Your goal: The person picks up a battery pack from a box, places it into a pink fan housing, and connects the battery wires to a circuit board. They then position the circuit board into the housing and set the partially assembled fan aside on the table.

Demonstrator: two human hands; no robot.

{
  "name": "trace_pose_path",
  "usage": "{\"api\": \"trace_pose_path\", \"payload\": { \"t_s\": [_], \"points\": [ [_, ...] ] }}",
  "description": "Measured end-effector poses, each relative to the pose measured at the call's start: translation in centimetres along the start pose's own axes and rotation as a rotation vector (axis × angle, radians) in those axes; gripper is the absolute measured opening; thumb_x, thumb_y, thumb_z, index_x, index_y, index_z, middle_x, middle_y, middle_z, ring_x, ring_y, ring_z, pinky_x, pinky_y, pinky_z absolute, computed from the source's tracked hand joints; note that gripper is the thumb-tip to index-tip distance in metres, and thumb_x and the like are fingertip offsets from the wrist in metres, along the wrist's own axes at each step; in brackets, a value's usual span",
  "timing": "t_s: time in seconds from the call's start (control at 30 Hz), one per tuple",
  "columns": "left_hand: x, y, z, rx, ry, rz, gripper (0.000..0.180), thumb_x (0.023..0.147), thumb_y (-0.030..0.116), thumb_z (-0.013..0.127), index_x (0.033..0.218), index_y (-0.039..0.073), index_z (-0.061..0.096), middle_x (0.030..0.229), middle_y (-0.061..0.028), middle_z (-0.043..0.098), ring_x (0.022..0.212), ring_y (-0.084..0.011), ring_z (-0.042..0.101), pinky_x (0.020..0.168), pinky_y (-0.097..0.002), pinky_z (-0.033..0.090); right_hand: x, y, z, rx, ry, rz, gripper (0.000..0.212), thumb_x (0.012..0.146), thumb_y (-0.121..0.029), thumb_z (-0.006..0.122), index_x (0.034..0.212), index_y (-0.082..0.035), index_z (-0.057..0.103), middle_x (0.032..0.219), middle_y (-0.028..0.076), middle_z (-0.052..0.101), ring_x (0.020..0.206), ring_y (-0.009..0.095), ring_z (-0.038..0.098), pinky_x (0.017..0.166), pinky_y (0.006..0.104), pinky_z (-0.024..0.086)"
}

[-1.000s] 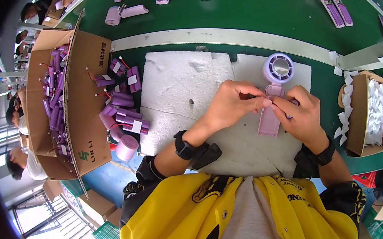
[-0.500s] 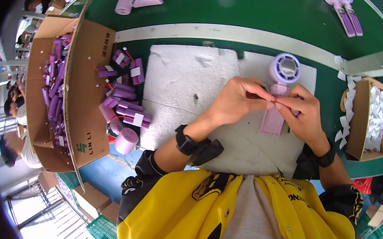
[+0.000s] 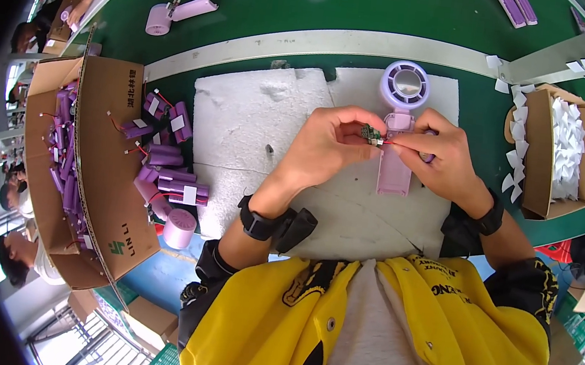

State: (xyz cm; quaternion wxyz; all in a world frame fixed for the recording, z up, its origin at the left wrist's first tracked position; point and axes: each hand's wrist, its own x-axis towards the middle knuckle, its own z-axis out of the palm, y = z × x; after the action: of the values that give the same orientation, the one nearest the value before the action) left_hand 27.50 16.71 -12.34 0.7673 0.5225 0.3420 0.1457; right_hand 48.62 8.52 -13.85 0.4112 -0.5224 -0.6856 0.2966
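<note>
A lilac handheld fan [image 3: 395, 176] lies on a white foam slab [image 3: 241, 123], its round head away from me and its narrow handle open toward me. Above the handle my left hand [image 3: 322, 146] pinches a small green circuit board [image 3: 370, 133] with a white connector. My right hand [image 3: 447, 157] has its thumb and forefinger closed on a thin red wire [image 3: 388, 142] that reaches the connector. Something purple [image 3: 427, 157], perhaps a battery, shows between the right fingers, mostly hidden. Whether the plug is fully seated I cannot tell.
Left of the foam lie several purple battery packs [image 3: 165, 157], a lilac fan part [image 3: 180, 229] and a cardboard box [image 3: 108, 183] of packs. At right stands a box [image 3: 537, 174] of white paper pieces. More fans [image 3: 159, 19] lie beyond a pale rail [image 3: 272, 42].
The view has shifted, so the bench things sit farther left in the picture. My hands have opened a little apart at the fingertips, and the circuit board and red wire now show between them.
</note>
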Motion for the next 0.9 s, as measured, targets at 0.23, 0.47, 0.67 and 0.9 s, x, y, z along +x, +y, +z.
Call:
{"api": "trace_pose_path", "payload": {
  "t_s": [0.23, 0.47, 0.67, 0.9],
  "points": [
    [-0.2, 0.5, 0.9, 0.000, 0.094, 0.074, 0.034, 0.080, -0.013, 0.069, 0.110, 0.001, 0.059, 0.102, -0.0068, 0.066, 0.090, -0.0114, 0.064, 0.082, -0.0256, 0.054, 0.0, -0.1, 0.0, -0.012, -0.010, 0.003, 0.019, 0.076, 0.000, 0.074, 0.094, -0.006, 0.076, 0.078, 0.006, 0.056, 0.063, 0.015, 0.054, 0.052, 0.0274, 0.042],
    [-0.2, 0.4, 0.5, -0.022, 0.127, 0.051, 0.030, 0.081, -0.011, 0.070, 0.107, 0.001, 0.061, 0.098, -0.0053, 0.068, 0.086, -0.0099, 0.064, 0.081, -0.0247, 0.055, 0.3, 0.3, -0.1, 0.000, 0.037, 0.011, 0.017, 0.076, 0.000, 0.074, 0.092, -0.004, 0.075, 0.078, 0.006, 0.056, 0.062, 0.015, 0.053, 0.053, 0.0269, 0.040],
    [-0.3, 0.5, 0.8, 0.038, 0.121, 0.071, 0.031, 0.083, -0.012, 0.067, 0.110, 0.001, 0.061, 0.099, -0.0057, 0.067, 0.091, -0.0114, 0.065, 0.084, -0.0254, 0.055, 0.4, 0.3, 0.1, 0.037, 0.082, 0.015, 0.015, 0.077, 0.001, 0.073, 0.092, -0.003, 0.074, 0.078, 0.006, 0.057, 0.063, 0.015, 0.054, 0.053, 0.0270, 0.041],
    [0.1, -0.4, 0.7, 0.026, 0.133, 0.171, 0.032, 0.086, -0.014, 0.062, 0.115, 0.000, 0.059, 0.106, -0.0074, 0.065, 0.097, -0.0131, 0.065, 0.087, -0.0266, 0.055, 0.4, 0.2, 0.2, 0.057, 0.078, 0.050, 0.013, 0.079, 0.002, 0.072, 0.092, -0.002, 0.073, 0.079, 0.007, 0.061, 0.062, 0.015, 0.057, 0.053, 0.0260, 0.042]
  ]
}}
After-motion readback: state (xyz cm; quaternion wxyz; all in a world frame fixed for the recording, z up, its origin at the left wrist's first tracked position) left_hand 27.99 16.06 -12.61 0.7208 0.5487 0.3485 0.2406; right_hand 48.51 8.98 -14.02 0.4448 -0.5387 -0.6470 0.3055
